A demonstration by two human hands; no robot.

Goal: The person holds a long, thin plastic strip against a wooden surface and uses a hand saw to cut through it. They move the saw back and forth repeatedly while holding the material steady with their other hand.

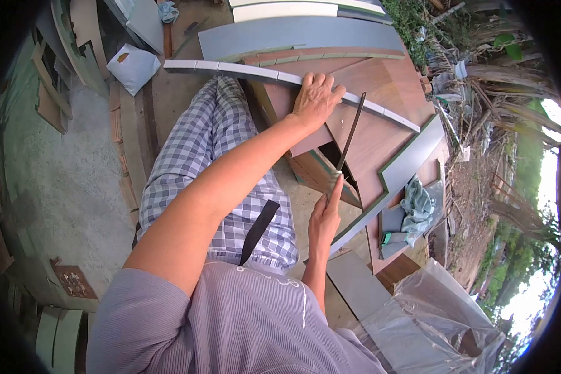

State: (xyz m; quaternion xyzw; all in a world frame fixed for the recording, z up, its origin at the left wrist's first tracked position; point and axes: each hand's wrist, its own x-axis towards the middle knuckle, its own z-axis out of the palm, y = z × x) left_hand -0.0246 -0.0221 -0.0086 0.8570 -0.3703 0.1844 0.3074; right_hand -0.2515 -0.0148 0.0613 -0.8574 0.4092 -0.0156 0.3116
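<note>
A long narrow strip (pixel 230 70), pale along its edge and crossed by thin dark lines, spans the work surface. My left hand (pixel 318 100) lies over its middle, fingers bent across the far side and pressing on it. In my right hand (pixel 326 215) is a long, thin, dark file (pixel 353 131), its pale handle wrapped in the fist with the index finger stretched along it. The file points away from me, and its tip overlaps the strip just right of my left hand.
Brown boards (pixel 393 87) form the work surface, with a grey panel (pixel 299 37) behind. A notched grey piece (pixel 411 159) and a bluish cloth (pixel 419 206) lie at right. Clear plastic sheeting (pixel 430 318) covers things nearer me; a white bag (pixel 133 67) sits left.
</note>
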